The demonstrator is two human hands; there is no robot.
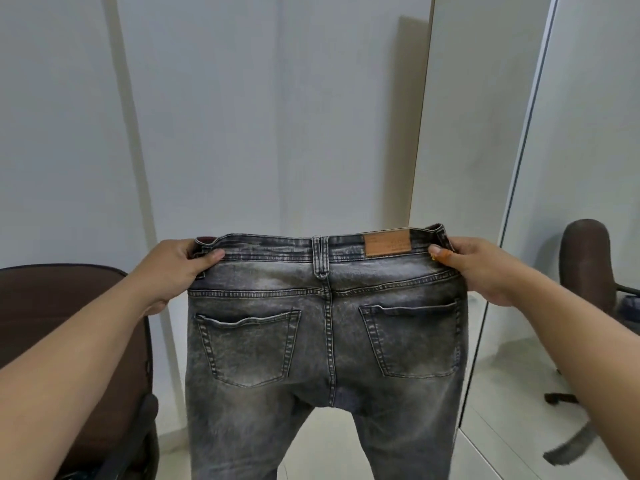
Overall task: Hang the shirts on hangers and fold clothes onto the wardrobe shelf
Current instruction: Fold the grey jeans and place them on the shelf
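Observation:
A pair of washed grey jeans (325,341) hangs spread out in front of me, back side facing me, with two back pockets and a brown leather patch on the waistband. My left hand (176,268) grips the left end of the waistband, thumb on top. At the right end of the waistband, my right hand (474,265) pinches the cloth the same way. The legs drop out of the bottom of the view. No hanger or shelf is visible.
White wardrobe doors (242,116) stand closed straight ahead. A brown office chair (72,327) sits at my lower left. A mirror panel (571,202) on the right reflects another chair and the floor.

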